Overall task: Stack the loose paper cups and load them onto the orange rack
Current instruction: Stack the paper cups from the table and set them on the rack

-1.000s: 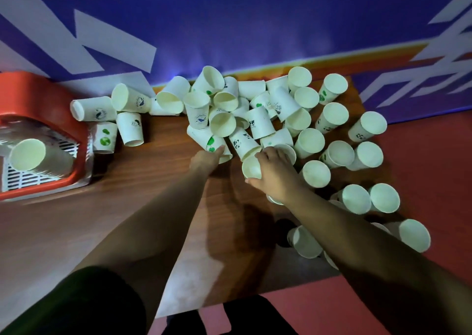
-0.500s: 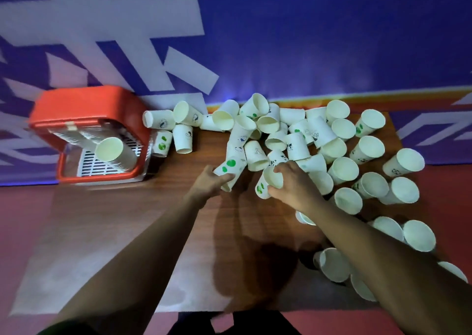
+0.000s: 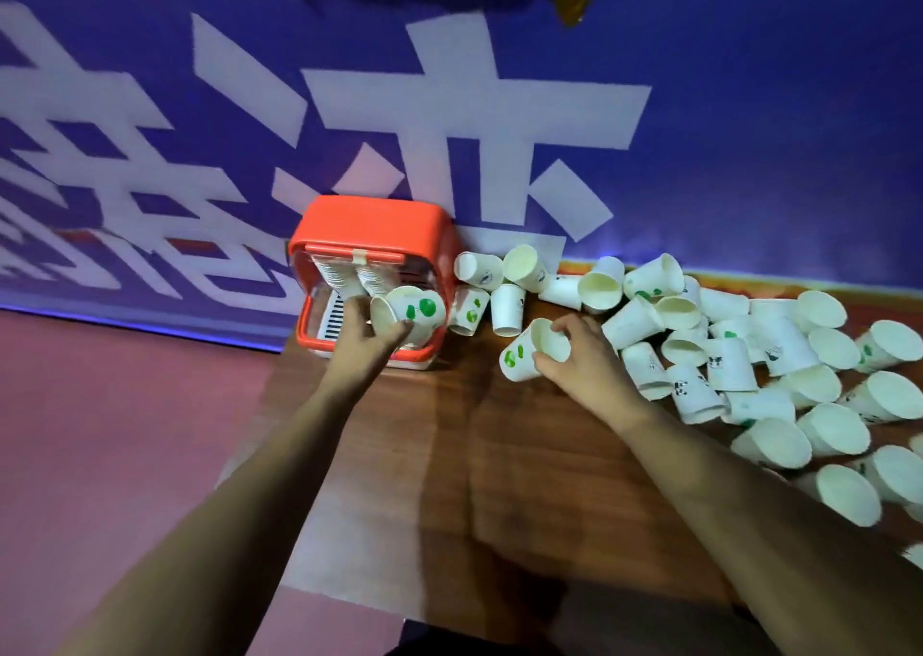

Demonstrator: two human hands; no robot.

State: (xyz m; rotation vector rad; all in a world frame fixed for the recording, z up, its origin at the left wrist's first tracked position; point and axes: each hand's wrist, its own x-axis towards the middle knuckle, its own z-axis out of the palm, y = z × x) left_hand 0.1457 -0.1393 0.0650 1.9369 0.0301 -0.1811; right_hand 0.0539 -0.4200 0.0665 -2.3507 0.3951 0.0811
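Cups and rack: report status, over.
Left hand grip shut on green-dotted cup at the orange rack mouth. Right hand grip shut on second cup. Loose pile remains right. Nothing blocking.

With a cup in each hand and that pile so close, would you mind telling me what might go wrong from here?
1. The left hand brings a green-dotted cup to the orange rack, where stacks already lie; a crooked push may jam or dislodge them.
2. The right hand holds its cup right beside the loose pile; its forearm may sweep cups away.
3. Cups at the table's right edge lie on their sides and may roll off.
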